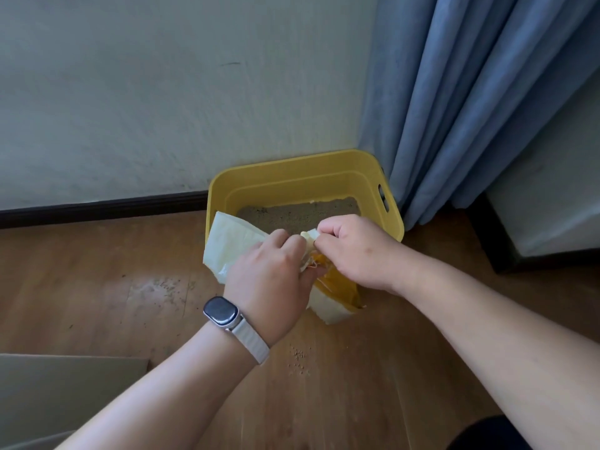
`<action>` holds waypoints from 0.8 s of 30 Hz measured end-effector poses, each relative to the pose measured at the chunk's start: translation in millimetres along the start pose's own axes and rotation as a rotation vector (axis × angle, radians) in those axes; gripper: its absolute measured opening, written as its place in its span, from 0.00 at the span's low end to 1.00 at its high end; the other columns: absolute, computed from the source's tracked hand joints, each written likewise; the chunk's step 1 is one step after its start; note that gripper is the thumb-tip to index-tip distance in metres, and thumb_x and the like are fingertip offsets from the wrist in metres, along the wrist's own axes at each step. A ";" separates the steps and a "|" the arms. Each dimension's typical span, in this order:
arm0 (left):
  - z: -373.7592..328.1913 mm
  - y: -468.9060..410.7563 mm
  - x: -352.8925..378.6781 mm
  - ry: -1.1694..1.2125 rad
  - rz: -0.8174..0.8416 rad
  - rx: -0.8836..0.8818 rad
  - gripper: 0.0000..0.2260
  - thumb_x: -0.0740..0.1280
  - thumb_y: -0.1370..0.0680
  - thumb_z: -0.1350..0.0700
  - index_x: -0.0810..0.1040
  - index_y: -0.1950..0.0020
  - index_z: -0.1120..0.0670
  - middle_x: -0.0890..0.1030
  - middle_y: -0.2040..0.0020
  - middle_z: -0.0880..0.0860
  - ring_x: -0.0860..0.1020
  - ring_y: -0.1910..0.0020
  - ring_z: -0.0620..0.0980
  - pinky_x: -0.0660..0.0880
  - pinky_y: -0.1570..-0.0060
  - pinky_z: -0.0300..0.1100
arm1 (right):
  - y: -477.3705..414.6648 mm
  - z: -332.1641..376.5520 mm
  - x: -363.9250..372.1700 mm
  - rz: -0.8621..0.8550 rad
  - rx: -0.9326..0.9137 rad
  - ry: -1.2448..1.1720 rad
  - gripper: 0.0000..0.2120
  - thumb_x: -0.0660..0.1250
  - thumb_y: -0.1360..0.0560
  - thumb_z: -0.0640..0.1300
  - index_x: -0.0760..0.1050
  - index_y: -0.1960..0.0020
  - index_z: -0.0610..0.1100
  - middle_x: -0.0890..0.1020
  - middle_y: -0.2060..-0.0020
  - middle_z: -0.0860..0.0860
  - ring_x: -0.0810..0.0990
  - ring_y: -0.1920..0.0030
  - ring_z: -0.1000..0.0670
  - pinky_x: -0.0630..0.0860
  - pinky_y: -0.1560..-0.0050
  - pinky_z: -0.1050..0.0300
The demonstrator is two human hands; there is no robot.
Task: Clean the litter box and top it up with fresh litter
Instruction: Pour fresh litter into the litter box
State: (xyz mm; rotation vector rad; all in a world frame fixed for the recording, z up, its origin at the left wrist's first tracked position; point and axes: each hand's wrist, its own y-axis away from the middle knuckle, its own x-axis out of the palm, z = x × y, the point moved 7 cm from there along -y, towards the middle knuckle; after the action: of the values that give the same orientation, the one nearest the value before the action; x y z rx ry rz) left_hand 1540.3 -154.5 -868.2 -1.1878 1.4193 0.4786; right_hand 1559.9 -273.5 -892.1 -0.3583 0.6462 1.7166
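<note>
**While both grips work at the bag mouth: handling notes**

As the litter bag (233, 235) stands on the wood floor (97, 271), apparently leaning on the front wall of the yellow litter box (292, 170), the left grip (269, 271) is curled round its gathered neck. The right grip (354, 248) pinches a small white tab (310, 237) at the top edge. Judged step: opening the sack; nothing is being poured.

The box sits in the corner, with the blue curtain (470, 108) just to its right. Grey litter (292, 216) lies low inside it.

Handling, judged:
- Walls: soft and creased, with no stiffness of their own, and the skin is probably slick.
- Contents: granular, likely heavy for the bag's size, and will shift and slump when tipped.
- Best hold: one grip round the neck just below the opening, the other under a bottom corner to tip.
- Risk: if the tear runs wide, the litter will come out in a rush. Loose granules (300, 354) lie on the floor near the bag.
</note>
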 end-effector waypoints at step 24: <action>-8.8 -50.3 -24.6 0.383 -0.228 -0.200 0.07 0.74 0.29 0.53 0.82 0.55 0.54 0.80 0.59 0.47 0.75 0.60 0.44 0.71 0.59 0.39 | 20.9 -101.7 -51.7 0.033 0.133 0.317 0.46 0.71 0.35 0.68 0.52 0.25 0.58 0.59 0.27 0.56 0.57 0.26 0.51 0.62 0.29 0.50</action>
State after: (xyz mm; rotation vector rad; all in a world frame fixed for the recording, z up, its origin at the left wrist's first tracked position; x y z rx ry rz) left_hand 1574.3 -172.7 -826.6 -1.6480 1.5562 0.2439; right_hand 1542.0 -377.7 -939.6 -0.5340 0.9968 1.6516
